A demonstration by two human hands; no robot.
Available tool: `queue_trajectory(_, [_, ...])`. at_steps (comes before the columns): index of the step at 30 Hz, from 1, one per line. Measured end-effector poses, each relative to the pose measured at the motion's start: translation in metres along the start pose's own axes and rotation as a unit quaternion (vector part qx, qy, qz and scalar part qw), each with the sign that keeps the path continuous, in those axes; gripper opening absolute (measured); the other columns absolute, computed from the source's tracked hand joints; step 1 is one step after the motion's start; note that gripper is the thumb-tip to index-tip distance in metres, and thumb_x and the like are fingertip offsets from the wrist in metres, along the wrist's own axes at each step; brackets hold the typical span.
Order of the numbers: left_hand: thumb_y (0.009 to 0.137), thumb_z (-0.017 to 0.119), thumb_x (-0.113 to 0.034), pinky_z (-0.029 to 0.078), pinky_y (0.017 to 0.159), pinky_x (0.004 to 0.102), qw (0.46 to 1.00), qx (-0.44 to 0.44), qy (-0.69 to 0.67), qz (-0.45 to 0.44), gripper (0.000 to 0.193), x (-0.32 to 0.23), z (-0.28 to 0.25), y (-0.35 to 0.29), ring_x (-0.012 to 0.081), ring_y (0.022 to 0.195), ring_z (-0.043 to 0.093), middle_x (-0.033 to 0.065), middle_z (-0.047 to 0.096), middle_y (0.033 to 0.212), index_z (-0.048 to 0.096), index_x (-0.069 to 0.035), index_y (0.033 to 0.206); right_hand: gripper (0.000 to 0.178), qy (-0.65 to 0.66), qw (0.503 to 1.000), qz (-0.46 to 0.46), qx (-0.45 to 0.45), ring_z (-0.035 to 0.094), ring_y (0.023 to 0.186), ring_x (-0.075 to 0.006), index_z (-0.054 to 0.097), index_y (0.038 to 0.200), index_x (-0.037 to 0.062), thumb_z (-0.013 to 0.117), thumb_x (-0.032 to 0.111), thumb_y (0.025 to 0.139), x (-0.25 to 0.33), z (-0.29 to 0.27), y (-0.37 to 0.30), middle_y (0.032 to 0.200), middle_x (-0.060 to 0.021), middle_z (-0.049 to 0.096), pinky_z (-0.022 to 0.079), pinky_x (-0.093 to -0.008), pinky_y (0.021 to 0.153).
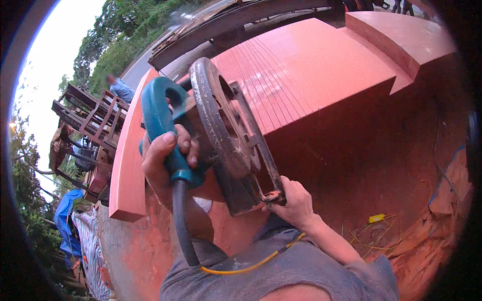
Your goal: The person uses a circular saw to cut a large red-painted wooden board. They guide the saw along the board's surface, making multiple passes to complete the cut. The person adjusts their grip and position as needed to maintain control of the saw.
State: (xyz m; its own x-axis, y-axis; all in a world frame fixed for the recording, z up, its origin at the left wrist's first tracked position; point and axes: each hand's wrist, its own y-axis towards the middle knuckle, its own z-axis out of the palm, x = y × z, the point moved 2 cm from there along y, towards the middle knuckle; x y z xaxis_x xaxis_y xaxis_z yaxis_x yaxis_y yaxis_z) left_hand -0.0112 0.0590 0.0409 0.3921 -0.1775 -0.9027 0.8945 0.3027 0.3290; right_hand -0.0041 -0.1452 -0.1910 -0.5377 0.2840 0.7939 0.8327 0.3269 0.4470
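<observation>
A circular saw (217, 118) with a teal handle and a dark round blade guard is held up in front of my body, its base plate tilted. My left hand (168, 155) wraps round the teal handle. With my right hand (293, 200) I grip the near end of the metal base plate. A thick black cord with a yellow cable (246, 270) runs from the handle across my shirt. Beyond the saw lies a large reddish stone block (311, 65), its top face scored with several parallel straight lines.
A long reddish slab (129, 170) stands at the left, and another raised block (396, 35) sits at the far right. A yellow connector (376, 218) with loose cable lies on the red ground. At the far left are a person in blue (122, 90), a wooden frame (95, 118) and a blue tarp (69, 220).
</observation>
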Motion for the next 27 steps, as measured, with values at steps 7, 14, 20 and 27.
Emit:
queue_trajectory(7, [0.09,0.063,-0.021,0.049,0.051,0.0313,0.997,-0.031,-0.021,-0.065,0.047,0.027,0.0,-0.037,0.0207,0.053,0.058,0.0123,0.058,0.073,0.046,0.004,0.125,0.068,-0.041,0.997,0.056,0.036,0.061,0.089,-0.0368,0.053,0.123,0.0002,0.085,0.024,0.067,0.007,-0.023,-0.087,0.094,-0.0163,0.061,0.051,-0.048,0.075])
queue_trajectory(14, [0.091,0.063,-0.021,0.049,0.052,0.0317,0.994,-0.028,-0.025,-0.1,0.032,0.051,-0.013,-0.036,0.02,0.054,0.059,0.0103,0.059,0.074,0.049,0.0,0.111,0.075,-0.047,0.994,0.082,0.058,0.06,0.091,-0.0376,0.051,0.129,-0.0043,0.083,0.022,0.067,0.001,-0.021,-0.104,0.096,-0.0182,0.061,0.051,-0.048,0.075])
queue_trajectory(20, [0.092,0.064,-0.023,0.049,0.053,0.0313,0.986,-0.056,-0.017,-0.157,0.03,0.061,-0.028,-0.024,0.0195,0.054,0.058,0.0095,0.059,0.075,0.051,-0.001,0.109,0.078,-0.035,0.995,0.077,0.048,0.06,0.09,-0.0368,0.051,0.128,-0.0056,0.086,0.025,0.066,0.001,-0.011,-0.105,0.095,-0.0182,0.061,0.05,-0.047,0.076])
queue_trajectory(27, [0.093,0.064,-0.022,0.049,0.052,0.0311,0.988,-0.041,-0.036,-0.147,0.046,0.071,-0.032,-0.022,0.0196,0.053,0.058,0.0094,0.057,0.075,0.05,-0.002,0.131,0.088,-0.052,0.991,0.099,0.07,0.06,0.088,-0.0361,0.049,0.13,-0.0077,0.09,0.031,0.064,-0.007,-0.007,-0.101,0.094,-0.0184,0.06,0.051,-0.0458,0.077])
